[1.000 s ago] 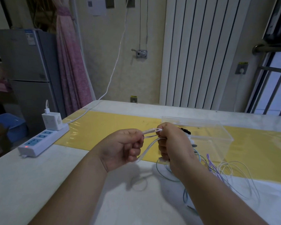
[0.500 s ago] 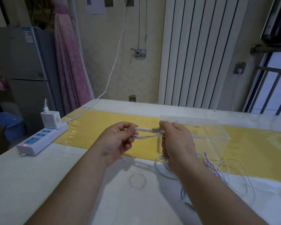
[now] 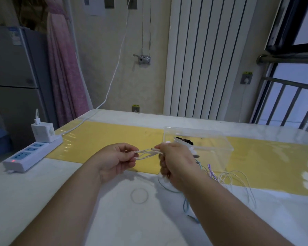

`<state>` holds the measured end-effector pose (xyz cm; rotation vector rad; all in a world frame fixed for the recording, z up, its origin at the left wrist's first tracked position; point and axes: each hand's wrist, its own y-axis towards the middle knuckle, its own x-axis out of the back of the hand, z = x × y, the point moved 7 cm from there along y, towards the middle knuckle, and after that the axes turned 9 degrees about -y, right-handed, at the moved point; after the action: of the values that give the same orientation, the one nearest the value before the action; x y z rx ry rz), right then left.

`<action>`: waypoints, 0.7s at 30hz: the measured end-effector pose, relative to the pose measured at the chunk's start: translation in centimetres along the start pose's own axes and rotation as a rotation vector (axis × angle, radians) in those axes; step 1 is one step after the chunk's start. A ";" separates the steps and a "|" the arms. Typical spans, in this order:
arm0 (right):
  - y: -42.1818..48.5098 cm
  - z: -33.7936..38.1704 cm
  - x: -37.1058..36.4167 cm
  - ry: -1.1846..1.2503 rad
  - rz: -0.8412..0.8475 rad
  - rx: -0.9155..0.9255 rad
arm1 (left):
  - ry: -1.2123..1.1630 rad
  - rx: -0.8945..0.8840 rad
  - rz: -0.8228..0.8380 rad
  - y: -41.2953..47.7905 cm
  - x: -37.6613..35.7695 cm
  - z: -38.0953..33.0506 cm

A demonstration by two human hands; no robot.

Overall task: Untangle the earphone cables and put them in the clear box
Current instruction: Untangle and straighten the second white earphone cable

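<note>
Pinching a limp, light white cable between them, left hand and right hand should grip near its ends.

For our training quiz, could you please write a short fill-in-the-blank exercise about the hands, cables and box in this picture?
1. The left hand and the right hand hold a ____ cable between them.
2. The clear box stands on the ____ mat.
3. The power strip lies on the person's ____ side.
Missing words: white; yellow; left.
</note>
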<state>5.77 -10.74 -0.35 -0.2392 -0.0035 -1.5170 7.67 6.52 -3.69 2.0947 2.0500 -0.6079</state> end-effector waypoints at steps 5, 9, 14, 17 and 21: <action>-3.3 -2.2 -1.2 -0.406 0.011 0.115 | 0.317 -0.098 -0.088 0.5 -0.1 0.8; -4.0 -3.0 -0.7 -0.903 -0.043 0.251 | 0.724 -0.251 -0.074 0.9 -2.3 1.2; -4.1 -3.8 -0.4 -1.269 -0.026 0.273 | 1.131 -0.330 -0.075 1.6 -5.2 1.7; -4.4 -3.8 -0.6 -1.296 -0.048 0.318 | 1.217 -0.363 -0.129 1.5 -5.7 1.6; -4.8 -3.5 -0.5 -1.319 -0.062 0.345 | 1.049 -0.338 -0.190 0.4 -4.5 0.8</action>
<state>0.51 -10.94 -3.14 -0.9156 -1.3043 -1.1502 7.97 2.08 -2.72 2.2096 2.5397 0.9950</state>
